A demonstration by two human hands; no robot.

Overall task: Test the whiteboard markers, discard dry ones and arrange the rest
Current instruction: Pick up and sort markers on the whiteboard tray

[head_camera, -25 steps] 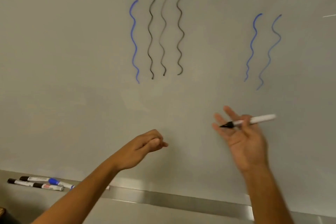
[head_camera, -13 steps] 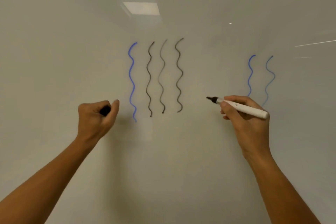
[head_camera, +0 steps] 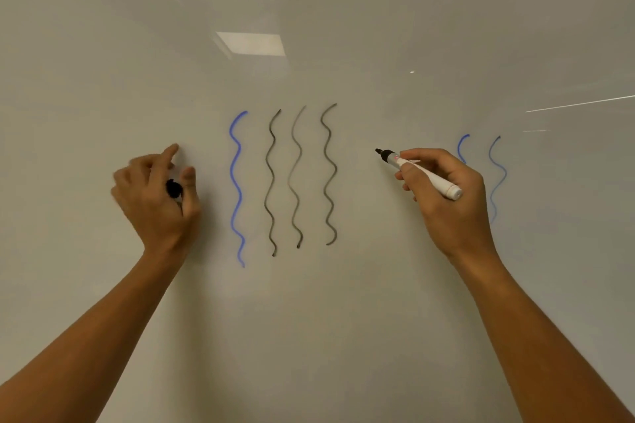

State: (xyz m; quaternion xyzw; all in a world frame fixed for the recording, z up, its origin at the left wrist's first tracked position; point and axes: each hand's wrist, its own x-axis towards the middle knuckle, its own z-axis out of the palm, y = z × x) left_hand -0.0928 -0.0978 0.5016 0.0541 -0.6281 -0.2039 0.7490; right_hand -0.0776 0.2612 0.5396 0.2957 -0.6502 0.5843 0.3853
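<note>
A white marker (head_camera: 424, 173) with a bare black tip is gripped in my right hand (head_camera: 443, 196), tip pointing up-left near the whiteboard (head_camera: 343, 319), just right of the rightmost black squiggle (head_camera: 329, 175). My left hand (head_camera: 154, 199) holds the marker's black cap (head_camera: 173, 188) between thumb and curled fingers, left of a blue squiggle (head_camera: 236, 189). Three black wavy lines stand in the board's middle. Two more blue wavy lines (head_camera: 497, 178) lie behind my right hand, one partly hidden.
Ceiling lights reflect in the glossy board (head_camera: 251, 44) above the squiggles. The marker tray is out of view.
The view tilted up, so the tray with spare markers dropped out of sight. Both hands rose to squiggle height. My right hand turned the marker into a writing grip.
</note>
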